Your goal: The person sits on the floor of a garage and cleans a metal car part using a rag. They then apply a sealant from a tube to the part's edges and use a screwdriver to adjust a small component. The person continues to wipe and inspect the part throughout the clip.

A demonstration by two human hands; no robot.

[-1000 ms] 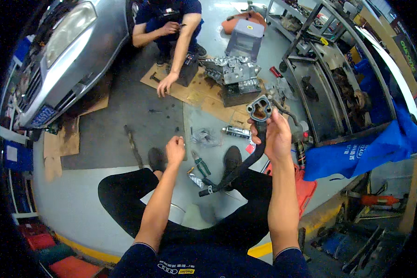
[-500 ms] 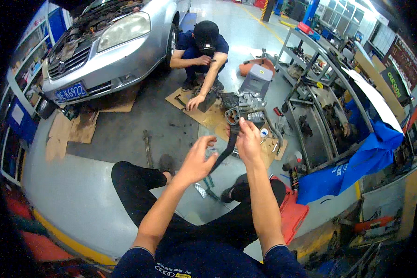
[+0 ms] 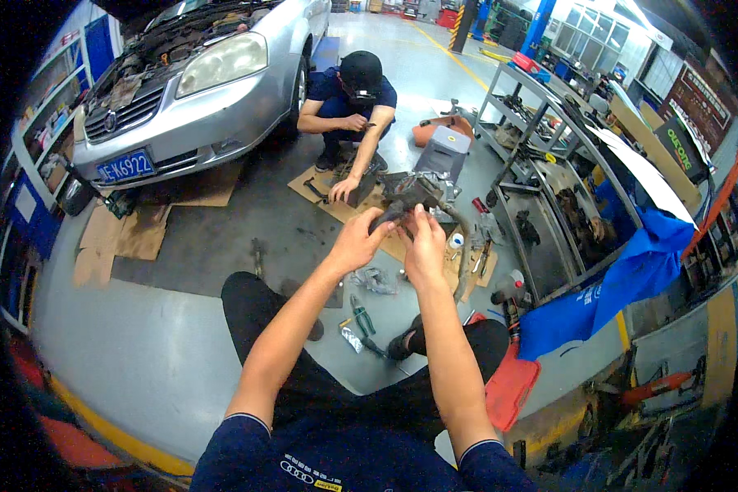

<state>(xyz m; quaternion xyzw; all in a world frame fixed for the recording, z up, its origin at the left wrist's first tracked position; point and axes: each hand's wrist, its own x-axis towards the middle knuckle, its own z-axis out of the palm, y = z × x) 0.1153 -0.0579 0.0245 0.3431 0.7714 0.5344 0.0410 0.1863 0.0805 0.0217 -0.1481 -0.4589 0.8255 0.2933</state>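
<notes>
Out in front of me, both my hands are on a dark, curved, hose-like car part (image 3: 394,212). My left hand (image 3: 357,241) is closed around its left end, thumb and fingers pinching it. My right hand (image 3: 423,244) grips it farther right with the thumb on top. The part's far end blends into the dark metal pieces behind it, so its full shape is hard to make out. On the floor below lie green-handled pliers (image 3: 362,316) and a clear plastic bag (image 3: 375,280).
A co-worker (image 3: 354,123) squats ahead, one hand reaching to the cardboard (image 3: 307,182). A silver car (image 3: 213,90) with its hood up stands left. To the right are a grey stool (image 3: 444,153), a metal cart (image 3: 541,238) with blue cloth (image 3: 607,287), and a red case (image 3: 512,385).
My left hand has moved up and forward, closing on the dark part beside my right hand. The part has turned from hanging down to lying more level. My right hand has shifted slightly left.
</notes>
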